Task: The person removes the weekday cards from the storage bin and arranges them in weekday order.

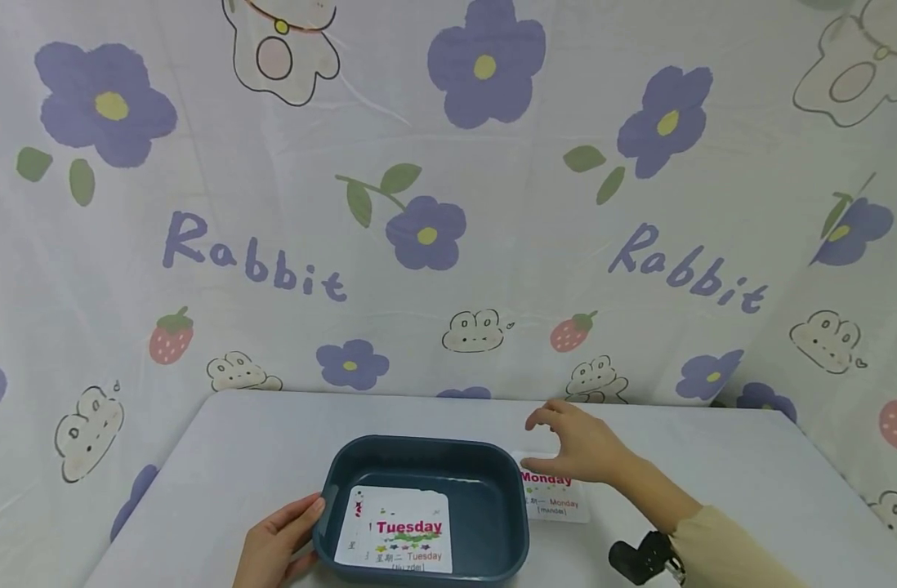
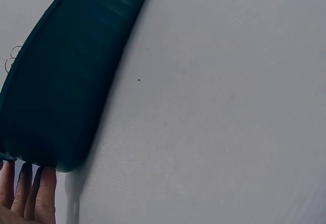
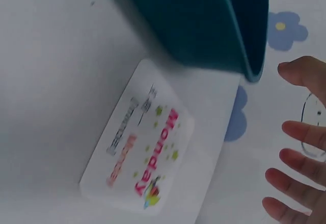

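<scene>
A dark blue-green rectangular plastic tub [image 1: 493, 563] stands on the white table, with a white Tuesday card [image 1: 412, 535] lying in it on top of other card edges. At the tub's left end, my left hand [image 1: 278, 543] holds it, the fingers [image 2: 47, 193] against the outer wall and the thumb near the rim. A Monday card [image 3: 147, 147] lies flat on the table beside the tub's right end. My right hand [image 1: 577, 441] hovers above that card with fingers spread and thumb apart, holding nothing. In the right wrist view its fingers [image 3: 300, 160] are separate from the card.
A black strapped device [image 1: 643, 559] sits by the right wrist at the sleeve. Behind the white table [image 1: 272, 425] hangs a cloth [image 1: 390, 310] printed with flowers, rabbits and strawberries. The table's far edge runs just beyond the right hand.
</scene>
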